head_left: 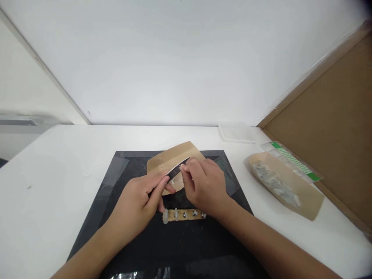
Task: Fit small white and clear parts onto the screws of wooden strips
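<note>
My left hand [139, 199] pinches the lower left end of a thin dark strip with a pale edge [176, 170]. Thumb and fingertips of my right hand [205, 184] are pressed together at the strip's upper right part; any small piece between them is too small to name. Behind both hands a brown paper tray [162, 159] lies on a black mat [174, 248], with small pale bits in it. Just below my hands is a tan strip [180, 215] bearing several small clear and metallic pieces. My right hand partly covers the paper tray.
On the white table [37, 193], to the right, a second brown paper tray [309, 201] holds a heap of translucent pieces. Beside it lies a green and white printed sheet [293, 159]. A clear plastic lid [236, 132] sits by the back wall; a cardboard panel [328, 116] stands at right.
</note>
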`<state>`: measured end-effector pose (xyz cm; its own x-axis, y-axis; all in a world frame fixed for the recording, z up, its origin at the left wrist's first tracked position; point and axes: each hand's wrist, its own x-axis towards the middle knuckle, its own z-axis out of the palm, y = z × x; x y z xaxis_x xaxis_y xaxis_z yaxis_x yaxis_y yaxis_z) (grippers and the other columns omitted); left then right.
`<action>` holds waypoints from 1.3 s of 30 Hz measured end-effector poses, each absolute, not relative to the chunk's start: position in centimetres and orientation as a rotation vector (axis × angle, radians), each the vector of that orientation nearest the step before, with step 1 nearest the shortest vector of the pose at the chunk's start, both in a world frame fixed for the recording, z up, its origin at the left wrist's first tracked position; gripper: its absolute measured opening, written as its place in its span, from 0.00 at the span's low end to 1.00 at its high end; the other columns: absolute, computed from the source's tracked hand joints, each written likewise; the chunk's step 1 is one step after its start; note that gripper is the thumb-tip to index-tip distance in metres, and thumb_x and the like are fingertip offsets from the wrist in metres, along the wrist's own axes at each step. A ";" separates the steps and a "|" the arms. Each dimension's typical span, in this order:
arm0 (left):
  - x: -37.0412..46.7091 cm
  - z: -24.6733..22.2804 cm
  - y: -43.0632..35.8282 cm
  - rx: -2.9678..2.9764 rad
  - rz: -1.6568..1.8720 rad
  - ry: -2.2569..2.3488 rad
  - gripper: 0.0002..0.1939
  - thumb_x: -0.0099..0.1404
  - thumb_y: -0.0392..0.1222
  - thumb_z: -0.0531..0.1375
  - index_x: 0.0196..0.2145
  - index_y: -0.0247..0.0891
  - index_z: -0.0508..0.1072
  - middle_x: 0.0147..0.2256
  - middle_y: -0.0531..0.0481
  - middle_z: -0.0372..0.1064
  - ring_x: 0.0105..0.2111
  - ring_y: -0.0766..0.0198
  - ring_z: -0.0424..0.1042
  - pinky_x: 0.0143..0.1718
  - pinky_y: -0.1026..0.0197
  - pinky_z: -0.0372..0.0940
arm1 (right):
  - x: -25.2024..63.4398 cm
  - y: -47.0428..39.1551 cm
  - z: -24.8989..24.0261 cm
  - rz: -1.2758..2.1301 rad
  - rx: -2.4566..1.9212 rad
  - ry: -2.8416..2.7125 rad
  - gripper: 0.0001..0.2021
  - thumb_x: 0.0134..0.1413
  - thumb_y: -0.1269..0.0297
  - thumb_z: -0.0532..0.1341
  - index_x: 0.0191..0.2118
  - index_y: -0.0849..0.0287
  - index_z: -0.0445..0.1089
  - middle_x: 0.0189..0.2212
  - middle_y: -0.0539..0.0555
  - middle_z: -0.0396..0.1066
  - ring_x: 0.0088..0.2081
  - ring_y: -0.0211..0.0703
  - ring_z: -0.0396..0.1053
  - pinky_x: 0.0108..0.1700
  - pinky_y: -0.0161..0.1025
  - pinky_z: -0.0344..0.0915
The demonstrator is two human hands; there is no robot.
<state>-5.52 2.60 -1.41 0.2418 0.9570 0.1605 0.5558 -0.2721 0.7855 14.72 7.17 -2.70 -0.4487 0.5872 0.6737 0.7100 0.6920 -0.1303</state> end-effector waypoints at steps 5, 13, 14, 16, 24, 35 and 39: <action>-5.4 -1.9 2.6 1.977 0.903 1.323 0.18 0.80 0.43 0.53 0.37 0.41 0.81 0.22 0.57 0.76 0.25 0.65 0.79 0.38 0.64 0.70 | 15.1 7.6 -2.7 -0.081 -0.874 -2.323 0.12 0.71 0.69 0.54 0.32 0.55 0.60 0.27 0.49 0.69 0.28 0.40 0.61 0.37 0.42 0.55; -5.1 -1.8 2.6 2.148 0.994 1.366 0.20 0.79 0.38 0.53 0.28 0.39 0.73 0.22 0.56 0.70 0.22 0.68 0.70 0.31 0.64 0.61 | 15.0 7.9 -3.1 -0.027 -0.904 -2.262 0.11 0.70 0.68 0.55 0.32 0.55 0.60 0.24 0.47 0.66 0.25 0.38 0.60 0.37 0.42 0.55; -5.1 -1.9 2.6 2.159 1.003 1.360 0.20 0.78 0.37 0.53 0.27 0.39 0.71 0.23 0.56 0.70 0.23 0.69 0.70 0.30 0.64 0.60 | 15.0 7.9 -3.2 -0.020 -0.894 -2.280 0.11 0.70 0.68 0.55 0.32 0.55 0.60 0.25 0.48 0.67 0.25 0.39 0.61 0.37 0.42 0.55; -5.1 -2.0 2.7 2.178 1.013 1.364 0.20 0.78 0.37 0.53 0.26 0.38 0.68 0.23 0.56 0.68 0.22 0.69 0.68 0.29 0.64 0.59 | 14.8 8.0 -3.2 -0.019 -0.922 -2.246 0.11 0.70 0.68 0.56 0.32 0.55 0.59 0.25 0.48 0.69 0.26 0.39 0.62 0.38 0.42 0.55; -5.3 -2.0 2.8 2.213 1.031 1.424 0.20 0.78 0.38 0.54 0.25 0.38 0.65 0.22 0.56 0.65 0.21 0.70 0.65 0.28 0.63 0.56 | 14.6 8.0 -3.2 0.022 -0.914 -2.211 0.12 0.72 0.67 0.55 0.33 0.55 0.60 0.24 0.47 0.71 0.24 0.38 0.63 0.39 0.42 0.54; -5.1 -2.1 2.6 2.228 1.037 1.453 0.21 0.78 0.38 0.53 0.25 0.38 0.66 0.21 0.56 0.65 0.20 0.70 0.64 0.27 0.63 0.56 | 14.4 7.7 -3.3 0.081 -0.878 -2.244 0.10 0.68 0.70 0.56 0.32 0.55 0.61 0.22 0.45 0.72 0.22 0.36 0.62 0.37 0.42 0.51; -4.9 -2.1 2.6 2.252 1.052 1.503 0.21 0.78 0.39 0.53 0.24 0.38 0.67 0.21 0.56 0.64 0.20 0.69 0.63 0.26 0.62 0.55 | 14.3 7.7 -3.5 0.043 -0.963 -2.169 0.10 0.68 0.70 0.55 0.32 0.55 0.62 0.23 0.45 0.74 0.23 0.36 0.66 0.39 0.42 0.51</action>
<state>-4.94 2.56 -2.06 0.2135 0.8760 0.4324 0.7063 -0.4442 0.5512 14.30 7.66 -3.52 -0.4365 0.6499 0.6222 0.6245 0.7167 -0.3105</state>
